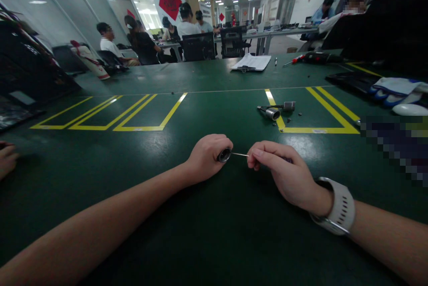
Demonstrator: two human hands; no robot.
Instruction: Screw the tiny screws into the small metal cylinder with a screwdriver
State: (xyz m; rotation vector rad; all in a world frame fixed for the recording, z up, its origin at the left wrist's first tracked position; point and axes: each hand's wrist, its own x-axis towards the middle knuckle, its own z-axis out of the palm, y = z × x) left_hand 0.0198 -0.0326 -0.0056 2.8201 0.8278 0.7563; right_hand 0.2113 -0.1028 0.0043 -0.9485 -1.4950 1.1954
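A dark, hollow metal cylinder is over the near middle of the green tabletop, in the left hand, whose fingers curl closed around it. From the right, a thin silver metal shaft reaches its rim, pinched by the right hand's folded fingers and thumb. Farther right lie two grey metal cylindrical parts.

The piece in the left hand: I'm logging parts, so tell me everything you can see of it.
The piece shows only its round end: a shiny grey rim, seemingly metal, around a dark, apparently hollow middle. The left hand wraps around the rest, hiding its length and far end. The visible end faces the camera, over the table. A thin rod from the right hand reaches to it; whether they touch is unclear.
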